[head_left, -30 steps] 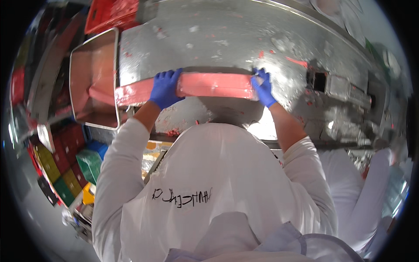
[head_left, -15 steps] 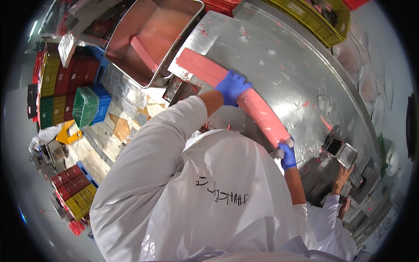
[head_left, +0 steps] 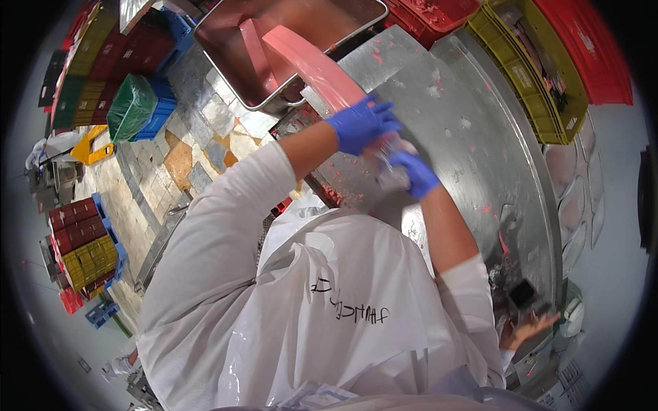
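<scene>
A long pink meat log (head_left: 319,65) slants from the steel table (head_left: 452,185) out over the rim of a metal tub (head_left: 250,106). My left hand (head_left: 363,128), in a blue glove, lies across its near end, gripping it from above with the fingers reaching past its far side. Just beside it, my blue-gloved right hand (head_left: 415,175) is closed on crumpled clear plastic film (head_left: 392,164) at that same end. Some blur hides exactly how film and log meet under the hands. Another pink log (head_left: 257,51) lies inside the tub.
A red crate (head_left: 428,24) and an olive crate (head_left: 510,65) line the far side. Pink scraps dot the table. At the lower right are another person's bare hand (head_left: 534,329) and a dark square object (head_left: 523,293). A green-lined blue bin (head_left: 154,109) stands on the floor, left.
The log has shifted away, up and left, so its far end is over the tub. My right hand has come up beside the left. The other person's metal box has left their hand.
</scene>
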`<act>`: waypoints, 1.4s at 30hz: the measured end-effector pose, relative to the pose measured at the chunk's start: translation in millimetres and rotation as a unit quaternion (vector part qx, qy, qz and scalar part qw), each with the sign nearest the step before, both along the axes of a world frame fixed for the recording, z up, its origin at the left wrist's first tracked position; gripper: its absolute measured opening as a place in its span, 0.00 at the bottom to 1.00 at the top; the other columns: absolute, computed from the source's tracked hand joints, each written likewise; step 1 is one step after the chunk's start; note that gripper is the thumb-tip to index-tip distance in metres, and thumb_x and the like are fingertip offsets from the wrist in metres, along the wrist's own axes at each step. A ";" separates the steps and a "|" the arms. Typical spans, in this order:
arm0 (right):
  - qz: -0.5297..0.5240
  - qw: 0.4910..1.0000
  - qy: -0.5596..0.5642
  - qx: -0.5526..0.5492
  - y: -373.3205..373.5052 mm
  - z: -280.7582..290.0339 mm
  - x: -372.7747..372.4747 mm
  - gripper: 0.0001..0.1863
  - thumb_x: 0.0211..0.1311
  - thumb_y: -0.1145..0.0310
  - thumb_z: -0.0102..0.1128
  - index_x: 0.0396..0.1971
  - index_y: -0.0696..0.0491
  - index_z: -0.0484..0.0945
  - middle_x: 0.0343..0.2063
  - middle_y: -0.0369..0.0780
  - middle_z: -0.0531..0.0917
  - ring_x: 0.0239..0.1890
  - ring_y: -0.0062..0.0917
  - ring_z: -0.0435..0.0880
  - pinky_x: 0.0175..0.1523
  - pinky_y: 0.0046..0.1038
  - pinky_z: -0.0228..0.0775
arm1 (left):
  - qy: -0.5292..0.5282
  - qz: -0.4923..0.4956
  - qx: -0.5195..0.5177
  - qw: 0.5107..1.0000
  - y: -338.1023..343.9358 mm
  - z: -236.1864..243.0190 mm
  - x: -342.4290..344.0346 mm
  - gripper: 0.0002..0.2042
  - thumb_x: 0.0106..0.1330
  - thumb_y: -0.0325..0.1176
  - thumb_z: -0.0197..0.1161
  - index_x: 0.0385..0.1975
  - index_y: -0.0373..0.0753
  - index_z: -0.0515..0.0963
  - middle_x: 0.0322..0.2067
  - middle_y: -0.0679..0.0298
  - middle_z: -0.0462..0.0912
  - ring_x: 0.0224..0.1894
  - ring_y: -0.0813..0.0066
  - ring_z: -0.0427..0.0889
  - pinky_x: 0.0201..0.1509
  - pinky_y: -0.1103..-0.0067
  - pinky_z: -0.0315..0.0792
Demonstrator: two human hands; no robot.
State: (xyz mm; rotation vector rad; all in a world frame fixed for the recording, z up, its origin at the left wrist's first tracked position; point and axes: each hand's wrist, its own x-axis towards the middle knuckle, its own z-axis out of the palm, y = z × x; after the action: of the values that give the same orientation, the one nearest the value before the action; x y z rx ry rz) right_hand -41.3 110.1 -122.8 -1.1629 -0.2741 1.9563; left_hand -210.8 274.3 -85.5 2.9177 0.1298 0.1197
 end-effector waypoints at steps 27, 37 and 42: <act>-0.434 0.449 -0.740 0.251 -323.9 362.8 120.9 0.35 0.65 0.46 0.57 0.56 0.64 0.68 0.50 0.47 0.76 0.50 0.30 0.77 0.56 0.32 0.70 | -0.266 -0.021 -0.167 0.949 -101.7 147.3 81.4 0.18 0.56 0.36 0.66 0.48 0.46 0.79 0.37 0.59 0.83 0.46 0.57 0.80 0.59 0.64 0.68; 0.002 0.730 -0.682 -0.042 -230.1 277.5 228.6 0.54 0.58 0.34 0.61 0.72 0.56 0.50 0.67 0.48 0.64 0.63 0.35 0.71 0.64 0.39 0.65 | 0.015 0.111 -0.463 0.879 -186.7 103.2 177.1 0.19 0.68 0.31 0.52 0.58 0.38 0.71 0.49 0.45 0.80 0.49 0.52 0.82 0.52 0.62 0.76; -0.221 0.898 -0.381 0.005 -188.0 110.7 142.8 0.50 0.56 0.46 0.71 0.72 0.54 0.56 0.61 0.46 0.73 0.55 0.33 0.78 0.57 0.39 0.72 | 0.195 -0.135 -0.326 0.915 -260.6 45.2 110.3 0.22 0.70 0.40 0.58 0.60 0.39 0.70 0.49 0.46 0.80 0.52 0.48 0.80 0.57 0.64 0.73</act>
State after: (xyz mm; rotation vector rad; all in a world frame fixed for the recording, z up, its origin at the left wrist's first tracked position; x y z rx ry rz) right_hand 101.5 -77.9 -12.1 -1.7709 -0.3781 1.0410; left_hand -100.5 13.7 -40.3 2.2210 -0.1473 -0.4632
